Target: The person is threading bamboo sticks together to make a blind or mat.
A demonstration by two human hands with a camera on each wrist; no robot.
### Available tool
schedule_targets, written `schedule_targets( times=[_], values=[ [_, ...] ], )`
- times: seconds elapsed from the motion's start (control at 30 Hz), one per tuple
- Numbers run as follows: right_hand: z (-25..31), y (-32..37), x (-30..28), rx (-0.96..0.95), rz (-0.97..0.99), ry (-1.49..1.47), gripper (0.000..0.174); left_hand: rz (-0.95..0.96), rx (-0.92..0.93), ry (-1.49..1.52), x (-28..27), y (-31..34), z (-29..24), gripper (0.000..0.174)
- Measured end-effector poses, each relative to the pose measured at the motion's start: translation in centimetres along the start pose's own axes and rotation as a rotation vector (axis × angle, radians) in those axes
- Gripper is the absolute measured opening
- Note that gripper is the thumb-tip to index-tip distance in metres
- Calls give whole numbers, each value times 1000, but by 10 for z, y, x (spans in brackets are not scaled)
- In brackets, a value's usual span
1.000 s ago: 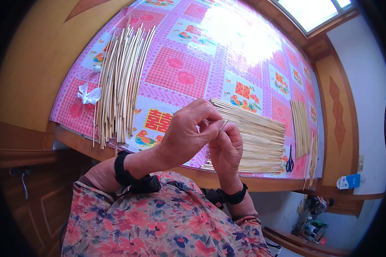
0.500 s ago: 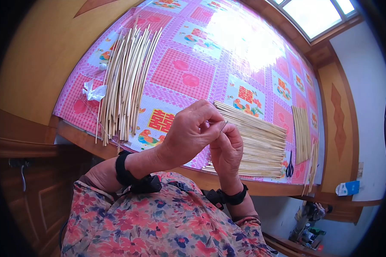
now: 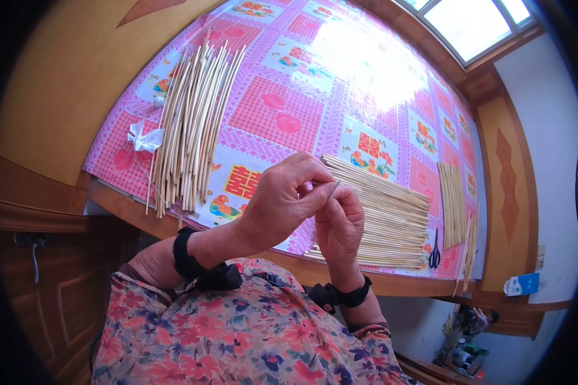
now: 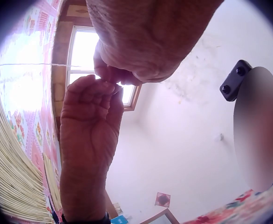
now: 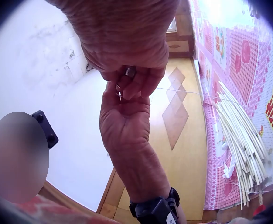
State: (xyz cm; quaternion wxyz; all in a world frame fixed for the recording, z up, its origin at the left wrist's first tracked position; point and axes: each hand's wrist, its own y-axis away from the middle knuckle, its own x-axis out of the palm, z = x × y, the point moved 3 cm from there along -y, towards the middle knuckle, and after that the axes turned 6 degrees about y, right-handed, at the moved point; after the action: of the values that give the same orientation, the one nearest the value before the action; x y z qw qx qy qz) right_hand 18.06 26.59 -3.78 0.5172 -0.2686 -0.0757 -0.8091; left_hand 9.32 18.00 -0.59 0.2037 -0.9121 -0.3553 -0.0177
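Note:
In the head view my left hand [image 3: 286, 192] and right hand [image 3: 339, 224] meet fingertip to fingertip above the table's near edge. Between the fingertips shows a thin, shiny needle [image 5: 119, 96], pinched by the right thumb and finger. White thread [image 5: 187, 92] runs from the left fingers, out over the table past the stick bundle in the right wrist view. The left fingers are curled in, thumb against the index finger. A ring-like metal band [image 5: 130, 72] sits on a right finger. Where thread and needle meet is hidden by the fingers.
A loose bundle of thin sticks [image 3: 196, 128] lies at left, beside a crumpled white scrap [image 3: 145, 138]. Sticks laid side by side form a mat [image 3: 385, 215] behind the right hand. Scissors [image 3: 435, 256] and another row of sticks [image 3: 452, 205] lie at right.
Both hands keep almost the same pose, fingertips together; the needle shows slightly less. The table and sticks have shifted a little right and down in the head view.

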Motion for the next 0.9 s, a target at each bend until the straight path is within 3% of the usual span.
schedule_targets(
  times=[0.17, 0.33, 0.57, 0.63, 0.7, 0.77, 0.8, 0.83, 0.9],
  values=[
    [0, 1, -1, -1, 4, 19, 6, -8, -46, 24, 1, 1, 0, 2],
    [-1, 1, -4, 12, 28, 53, 6, 21, -197, 267, 1, 1, 2, 4],
    [4, 0, -6, -21, 35, 42, 5, 30, -245, 395, -2, -1, 3, 2],
    [9, 1, -12, -47, 14, -22, 3, 78, 183, 37, -7, -6, -17, 4],
    [18, 3, -14, -60, -23, 5, 2, 257, 406, -79, -7, -1, -56, 7],
    [19, 7, -19, -38, -52, -4, 2, 504, 540, 226, -3, 11, -89, 8],
    [19, 7, -20, -39, -49, -20, 2, 643, 762, 310, 3, 9, -109, 19],
    [22, 9, -19, -46, -9, 16, 3, 645, 751, 298, 12, 10, -122, 19],
    [24, 13, -13, -41, 33, 40, 4, 503, 929, 431, 26, 25, -148, 8]
  ],
)
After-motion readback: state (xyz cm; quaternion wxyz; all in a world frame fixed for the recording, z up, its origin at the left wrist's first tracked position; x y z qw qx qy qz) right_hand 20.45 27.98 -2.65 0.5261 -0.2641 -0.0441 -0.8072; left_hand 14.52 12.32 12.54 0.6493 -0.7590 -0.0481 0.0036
